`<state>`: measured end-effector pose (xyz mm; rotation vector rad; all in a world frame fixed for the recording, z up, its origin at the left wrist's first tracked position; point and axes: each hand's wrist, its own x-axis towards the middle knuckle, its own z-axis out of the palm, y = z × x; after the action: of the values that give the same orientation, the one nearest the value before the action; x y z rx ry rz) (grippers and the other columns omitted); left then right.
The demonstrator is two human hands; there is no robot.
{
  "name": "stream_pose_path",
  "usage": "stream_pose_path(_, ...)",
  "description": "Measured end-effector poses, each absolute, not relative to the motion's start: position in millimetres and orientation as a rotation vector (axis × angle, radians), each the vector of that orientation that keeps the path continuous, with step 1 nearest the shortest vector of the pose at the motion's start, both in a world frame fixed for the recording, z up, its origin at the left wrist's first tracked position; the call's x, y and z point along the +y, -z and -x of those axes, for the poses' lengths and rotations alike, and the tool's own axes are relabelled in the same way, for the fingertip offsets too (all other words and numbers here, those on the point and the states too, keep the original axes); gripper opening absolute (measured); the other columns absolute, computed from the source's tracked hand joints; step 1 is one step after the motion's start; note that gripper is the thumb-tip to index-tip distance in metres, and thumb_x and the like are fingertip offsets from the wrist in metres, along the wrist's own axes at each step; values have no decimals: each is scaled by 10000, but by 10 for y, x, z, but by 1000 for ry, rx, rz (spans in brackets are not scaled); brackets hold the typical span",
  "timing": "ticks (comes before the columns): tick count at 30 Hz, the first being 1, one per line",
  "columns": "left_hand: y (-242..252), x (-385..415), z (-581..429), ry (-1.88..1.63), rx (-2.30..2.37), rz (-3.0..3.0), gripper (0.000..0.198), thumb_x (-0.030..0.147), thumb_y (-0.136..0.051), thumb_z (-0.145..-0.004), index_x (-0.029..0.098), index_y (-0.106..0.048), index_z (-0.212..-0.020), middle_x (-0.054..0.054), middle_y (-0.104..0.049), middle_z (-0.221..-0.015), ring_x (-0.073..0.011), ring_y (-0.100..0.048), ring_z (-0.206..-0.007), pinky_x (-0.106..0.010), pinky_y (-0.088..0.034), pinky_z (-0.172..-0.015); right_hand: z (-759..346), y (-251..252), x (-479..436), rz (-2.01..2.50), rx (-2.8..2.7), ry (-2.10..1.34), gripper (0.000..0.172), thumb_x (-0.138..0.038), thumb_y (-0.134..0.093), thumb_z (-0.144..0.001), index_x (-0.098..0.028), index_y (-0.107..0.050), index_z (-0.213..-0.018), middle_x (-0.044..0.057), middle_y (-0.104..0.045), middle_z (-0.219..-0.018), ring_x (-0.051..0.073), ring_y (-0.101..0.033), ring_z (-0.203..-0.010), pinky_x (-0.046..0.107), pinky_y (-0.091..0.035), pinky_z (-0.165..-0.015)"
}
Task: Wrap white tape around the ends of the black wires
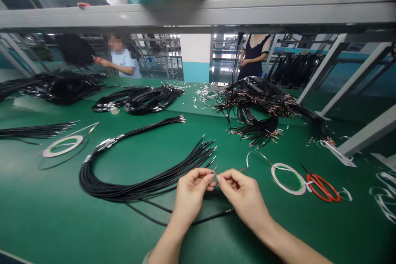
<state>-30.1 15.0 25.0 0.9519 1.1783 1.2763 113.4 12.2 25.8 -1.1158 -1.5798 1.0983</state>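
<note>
My left hand (193, 187) is pinched around the end of a black cable; a thin bare tip pokes up between its fingers. Fingertip to fingertip with it, my right hand (239, 185) pinches the end of a narrow copper-coloured tape strip (263, 156). That strip curls back to a white-and-green tape roll (274, 177) lying to the right. Left of my hands, a bundle of black cables (102, 192) lies bent in a U, with metal tips on its ends. One cable with a metal end (213, 216) passes below my hands. The exact contact between tape and cable is hidden.
Red-handled scissors (321, 187) lie beside the roll. Another tape roll (51, 151) is at the left. Cable piles (256, 95) and coiled cables (148, 101) line the back of the green table (62, 222). A grey shelf (170, 18) crosses overhead. Two people stand beyond.
</note>
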Motion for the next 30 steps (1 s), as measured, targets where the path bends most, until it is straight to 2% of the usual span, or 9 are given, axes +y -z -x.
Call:
stream_pose_path(13, -261, 142, 327, -1224, 1138, -924, 315, 339, -739, -684, 84, -640, -842, -34, -649, -695, -112, -622, -587, -203, -526, -569, -1161, -300, 170, 1126, -1578, -1090, 243, -356, -534, -875, -146, -637, -809, 12, -587, -671, 108, -460, -575, 221, -348, -519)
stream_pose_path(30, -262, 160, 362, -1114, 1081, -971, 319, 393, -693, -732, 86, -621, -782, -28, -611, -657, -89, -565, -519, -191, -463, -520, -1151, -273, 196, 1052, -1528, -1181, 252, -359, -539, -868, -140, -662, -848, 29, -650, -731, 130, -545, -634, 228, -406, -577)
